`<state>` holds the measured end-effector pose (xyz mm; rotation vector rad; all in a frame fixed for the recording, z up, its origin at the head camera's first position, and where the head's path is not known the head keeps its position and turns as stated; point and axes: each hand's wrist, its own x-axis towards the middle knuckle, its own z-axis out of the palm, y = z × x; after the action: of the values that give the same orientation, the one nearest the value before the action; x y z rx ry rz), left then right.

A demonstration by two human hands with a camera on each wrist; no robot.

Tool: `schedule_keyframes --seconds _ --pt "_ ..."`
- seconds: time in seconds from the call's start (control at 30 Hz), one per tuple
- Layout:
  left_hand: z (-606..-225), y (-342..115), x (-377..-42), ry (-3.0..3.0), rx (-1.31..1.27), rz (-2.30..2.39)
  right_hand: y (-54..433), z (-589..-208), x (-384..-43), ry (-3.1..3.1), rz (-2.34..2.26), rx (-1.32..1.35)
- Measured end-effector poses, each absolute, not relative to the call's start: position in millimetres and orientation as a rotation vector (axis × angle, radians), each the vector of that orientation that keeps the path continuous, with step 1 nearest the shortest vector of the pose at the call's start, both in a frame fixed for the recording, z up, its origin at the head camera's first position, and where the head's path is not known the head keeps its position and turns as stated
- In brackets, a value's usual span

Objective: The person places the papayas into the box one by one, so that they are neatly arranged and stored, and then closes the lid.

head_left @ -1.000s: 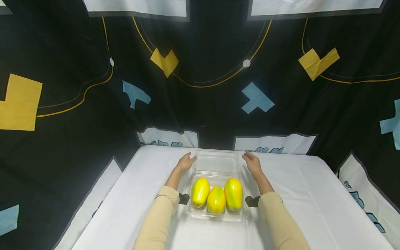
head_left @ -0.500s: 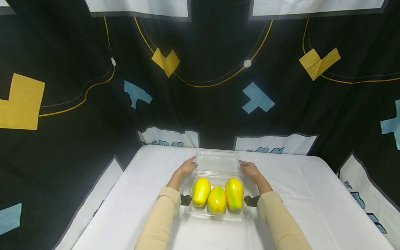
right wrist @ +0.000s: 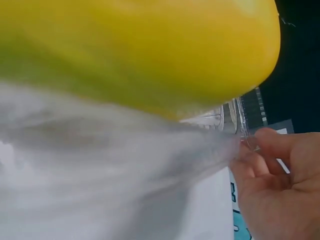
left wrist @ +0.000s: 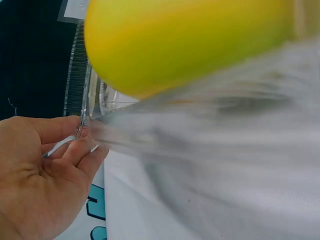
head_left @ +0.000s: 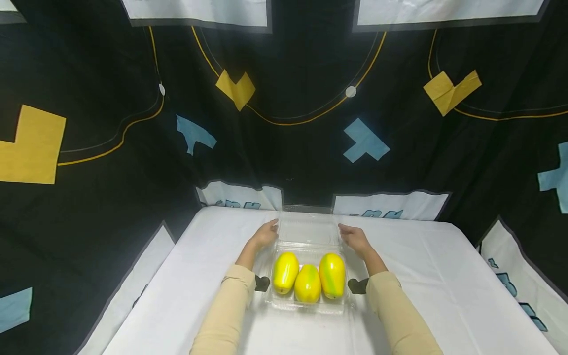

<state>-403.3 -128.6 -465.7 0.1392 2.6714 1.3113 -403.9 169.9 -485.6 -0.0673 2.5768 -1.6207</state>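
Observation:
A clear plastic clamshell container [head_left: 306, 306] sits on the white table with its lid [head_left: 307, 231] tilted up at the far side. Three glossy yellow fruits with green streaks, papaya-like in shape, lie in its base: a left fruit [head_left: 285, 272], a middle fruit [head_left: 307, 284] and a right fruit [head_left: 332, 276]. My left hand [head_left: 265, 234] pinches the lid's left edge between thumb and fingers. On the opposite edge, my right hand [head_left: 355, 238] pinches the lid too. Both wrist views show the thumbs on the clear plastic rim, with a fruit large above.
A white cloth covers the table [head_left: 408, 276]. Black curtain [head_left: 288, 158] with yellow and blue patches hangs behind and at the sides. Dark pieces [head_left: 358, 286] stick out at the inner side of each sleeve.
Both hands have come inward from beside the lid and taken hold of its edges. The lid's far edge has risen above the table's back edge. The fruits have stayed in place.

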Motion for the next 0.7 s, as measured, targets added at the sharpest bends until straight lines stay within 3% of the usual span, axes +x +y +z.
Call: schedule_keyframes --seconds 0.27,0.43,0.7 --pt "-484.9 -141.9 -433.5 2.697 0.165 1.494 168.8 -474.5 -402.4 2.542 -1.821 -0.135" --pt "-452.2 -134.1 -414.3 2.742 0.049 1.480 168.7 -465.3 -402.2 2.536 -1.905 -0.187" --pt "-423.3 -130.1 -398.6 2.725 0.099 1.624 166.8 -438.7 -392.9 2.495 -2.153 -0.182"
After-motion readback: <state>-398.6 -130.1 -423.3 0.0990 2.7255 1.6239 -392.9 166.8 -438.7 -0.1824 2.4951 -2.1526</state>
